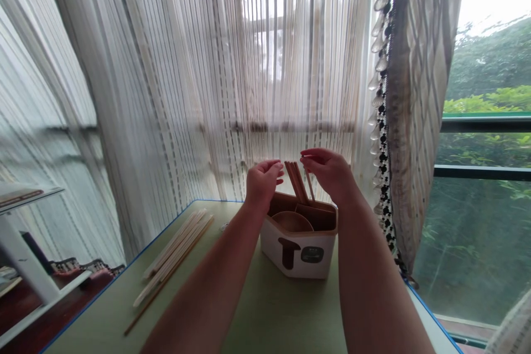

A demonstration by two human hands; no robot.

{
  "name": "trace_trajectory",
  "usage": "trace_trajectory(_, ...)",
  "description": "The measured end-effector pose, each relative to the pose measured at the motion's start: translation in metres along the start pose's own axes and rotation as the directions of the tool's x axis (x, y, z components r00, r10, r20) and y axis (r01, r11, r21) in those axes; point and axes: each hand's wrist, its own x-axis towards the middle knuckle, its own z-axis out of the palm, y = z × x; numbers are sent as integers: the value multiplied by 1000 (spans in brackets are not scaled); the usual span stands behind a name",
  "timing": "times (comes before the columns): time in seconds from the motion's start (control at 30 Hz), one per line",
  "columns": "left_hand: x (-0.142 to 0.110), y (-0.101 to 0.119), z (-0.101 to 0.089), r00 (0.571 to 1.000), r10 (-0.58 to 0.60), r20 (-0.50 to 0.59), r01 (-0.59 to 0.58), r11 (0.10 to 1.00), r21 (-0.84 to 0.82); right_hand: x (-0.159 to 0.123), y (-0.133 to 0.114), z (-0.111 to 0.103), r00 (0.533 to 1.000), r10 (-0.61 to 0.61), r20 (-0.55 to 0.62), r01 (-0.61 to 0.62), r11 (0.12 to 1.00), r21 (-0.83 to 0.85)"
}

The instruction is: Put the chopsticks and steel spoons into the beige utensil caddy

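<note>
A white box with a brown rim [299,275] stands on the table and has dividers inside. Several brown chopsticks [296,181] stand in its back compartment, leaning left. A round brown bowl-like piece [292,222] fills the front compartment. My right hand [329,172] is above the back right of the box, thumb and fingers pinched at the top of a lighter chopstick [310,185], whose lower end is inside the box. Just left of the standing chopsticks is my left hand [262,183], fingers apart and loosely bent, with nothing visible in it.
Pale chopsticks [172,257] lie in a loose bundle on the left of the green table [199,315], beside a darker brown one [145,310]. Sheer striped curtains [174,77] hang behind the table. A white stand [33,265] is at far left, a window [485,204] at right.
</note>
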Motion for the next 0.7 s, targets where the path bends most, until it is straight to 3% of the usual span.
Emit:
trace_trajectory(0.1,-1,7,-1,991,-126,51,132,981,-140,0,-1,2,1000,2,8,-2,1000,-15)
trace_trajectory(0.23,-3,10,-1,977,-190,93,205,958,-198,-1,-5,6,1000,13,9,-13,999,-47)
trace_trajectory(0.7,-5,0,3,971,-144,189,181,964,-196,0,-5,6,995,57,85,-47,993,-111)
